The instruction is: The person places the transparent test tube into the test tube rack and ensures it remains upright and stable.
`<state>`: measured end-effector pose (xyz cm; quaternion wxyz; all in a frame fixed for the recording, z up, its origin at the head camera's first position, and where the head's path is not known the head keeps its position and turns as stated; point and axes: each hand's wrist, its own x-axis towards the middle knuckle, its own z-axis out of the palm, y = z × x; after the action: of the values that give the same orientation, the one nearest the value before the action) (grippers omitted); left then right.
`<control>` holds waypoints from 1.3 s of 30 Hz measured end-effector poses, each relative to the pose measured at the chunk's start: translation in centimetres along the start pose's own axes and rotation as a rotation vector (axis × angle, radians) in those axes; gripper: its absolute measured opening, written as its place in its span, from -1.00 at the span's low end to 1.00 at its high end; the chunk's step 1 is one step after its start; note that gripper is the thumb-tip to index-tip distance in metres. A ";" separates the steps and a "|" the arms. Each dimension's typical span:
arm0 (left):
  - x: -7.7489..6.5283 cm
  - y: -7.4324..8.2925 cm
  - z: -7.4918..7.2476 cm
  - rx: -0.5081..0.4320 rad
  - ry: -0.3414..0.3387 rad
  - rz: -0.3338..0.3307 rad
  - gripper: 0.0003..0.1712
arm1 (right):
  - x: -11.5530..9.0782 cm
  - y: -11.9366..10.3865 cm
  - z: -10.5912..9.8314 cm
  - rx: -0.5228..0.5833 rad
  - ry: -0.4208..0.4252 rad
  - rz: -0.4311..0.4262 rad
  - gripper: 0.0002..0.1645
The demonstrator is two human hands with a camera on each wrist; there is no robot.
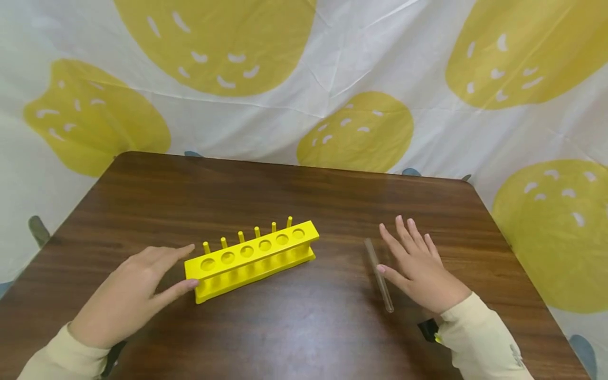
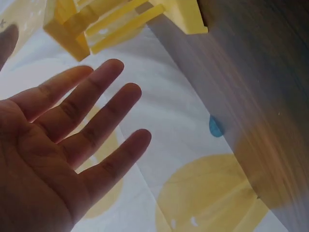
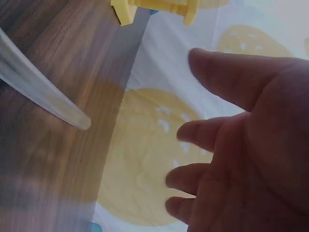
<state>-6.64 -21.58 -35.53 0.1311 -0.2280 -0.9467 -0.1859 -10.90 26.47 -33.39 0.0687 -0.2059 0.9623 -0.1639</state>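
A yellow test tube rack (image 1: 252, 253) with a row of round holes and upright pegs stands on the table, left of centre. My left hand (image 1: 130, 287) is at the rack's left end, its thumb and forefinger spread on either side of the corner; in the left wrist view the fingers (image 2: 104, 125) are extended and hold nothing. A clear glass test tube (image 1: 380, 277) lies on the table to the right of the rack. Just right of the tube hovers my right hand (image 1: 418, 264), fingers spread, palm down. The right wrist view shows the tube (image 3: 43, 87) apart from the fingers.
The dark wood-grain table (image 1: 313, 327) has rounded far corners. Behind it and along its sides hangs a white cloth (image 1: 247, 126) printed with large yellow fruit shapes. A dark strap (image 1: 429, 330) shows at the right wrist.
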 end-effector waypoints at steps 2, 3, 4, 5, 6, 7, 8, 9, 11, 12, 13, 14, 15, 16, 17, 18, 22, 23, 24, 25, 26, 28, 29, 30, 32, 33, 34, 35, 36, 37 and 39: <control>0.1 0.2 0.2 0.019 -0.004 0.013 -0.31 | 0.2 0.1 0.2 -0.015 -0.002 0.006 -0.03; 0.1 0.2 0.3 0.027 0.001 0.024 -0.32 | 0.4 0.2 0.4 -0.019 -0.004 0.012 -0.03; 0.2 0.2 0.4 0.037 0.011 0.036 -0.32 | 0.6 0.3 0.5 -0.018 -0.011 0.022 -0.03; 0.2 0.2 0.5 0.043 0.018 0.048 -0.34 | 0.8 0.4 0.7 -0.020 -0.020 0.034 -0.03; 0.3 0.2 0.5 0.048 0.028 0.060 -0.35 | 1.0 0.5 0.9 -0.014 -0.027 0.044 -0.03; 0.3 0.2 0.6 0.051 0.036 0.072 -0.36 | 1.3 0.6 1.0 -0.008 -0.035 0.054 -0.05; 0.4 0.2 0.7 0.053 0.043 0.083 -0.37 | 1.5 0.7 1.2 0.010 -0.051 0.064 -0.08; 0.4 0.2 0.7 0.051 0.046 0.090 -0.38 | 1.8 0.9 1.3 0.027 -0.066 0.073 -0.12; 0.5 0.2 0.7 0.050 0.044 0.094 -0.38 | 2.1 1.1 1.6 0.042 -0.092 0.086 -0.22; 0.5 0.1 0.7 0.050 0.043 0.095 -0.38 | 2.3 1.2 1.7 0.051 -0.099 0.087 -0.30; 0.5 0.1 0.8 0.051 0.043 0.095 -0.38 | 2.4 1.3 1.7 0.057 -0.107 0.093 -0.38; 0.5 0.1 0.8 0.051 0.041 0.095 -0.39 | 2.6 1.3 1.8 0.063 -0.113 0.102 -0.44; 0.5 0.1 0.8 0.050 0.040 0.095 -0.39 | 2.7 1.4 1.9 0.064 -0.110 0.109 -0.49; 0.5 0.1 0.8 0.053 0.042 0.095 -0.39 | 2.8 1.4 2.0 0.066 -0.106 0.118 -0.52; 0.5 0.1 0.9 0.051 0.042 0.096 -0.39 | 2.9 1.4 2.1 0.068 -0.097 0.118 -0.53; 0.5 0.1 0.9 0.051 0.043 0.096 -0.39 | 3.0 1.3 2.1 0.080 -0.097 0.126 -0.56; 0.5 0.1 1.0 0.046 0.043 0.089 -0.40 | 3.4 0.9 2.1 0.096 -0.110 0.132 -0.59; 0.5 0.1 1.0 0.043 0.042 0.086 -0.40 | 3.5 0.8 2.1 0.097 -0.117 0.129 -0.61; 0.5 0.1 1.0 0.041 0.038 0.082 -0.41 | 3.7 0.7 2.1 0.095 -0.126 0.134 -0.61; 0.5 0.2 1.0 0.039 0.032 0.076 -0.41 | 3.8 0.7 2.1 0.090 -0.129 0.133 -0.62; 0.5 0.2 1.0 0.035 0.024 0.070 -0.41 | 4.0 0.7 2.1 0.084 -0.130 0.130 -0.64; 0.5 0.2 1.0 0.030 0.012 0.060 -0.41 | 4.3 0.7 2.2 0.064 -0.127 0.128 -0.62; 0.5 0.2 1.0 0.028 0.007 0.057 -0.41 | 4.4 0.6 2.3 0.053 -0.124 0.128 -0.60; 0.5 0.3 1.0 0.028 0.005 0.055 -0.42 | 4.5 0.6 2.4 0.040 -0.119 0.128 -0.58; 0.5 0.3 1.0 0.028 0.011 0.056 -0.42 | 4.8 0.4 2.7 0.010 -0.106 0.134 -0.52; 0.5 0.3 1.0 0.031 0.018 0.058 -0.42 | 5.0 0.4 2.8 -0.005 -0.100 0.139 -0.50; 0.4 0.3 0.9 0.033 0.025 0.062 -0.42 | 5.1 0.2 2.9 -0.018 -0.095 0.145 -0.49; 0.4 0.3 1.0 0.035 0.033 0.067 -0.42 | 5.2 0.1 3.0 -0.030 -0.094 0.159 -0.49; 0.4 0.3 1.0 0.038 0.040 0.071 -0.42 | 5.4 0.0 3.1 -0.035 -0.094 0.173 -0.49; 0.4 0.2 1.0 0.039 0.043 0.073 -0.42 | 5.5 -0.1 3.1 -0.036 -0.095 0.185 -0.49; 0.4 0.2 1.0 0.043 0.047 0.076 -0.41 | 5.8 -0.1 3.1 -0.033 -0.097 0.198 -0.48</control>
<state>-7.04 -20.84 -36.21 0.1650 -0.2568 -0.9378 -0.1655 -15.50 23.05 -36.66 0.1274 -0.1186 0.9761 -0.1302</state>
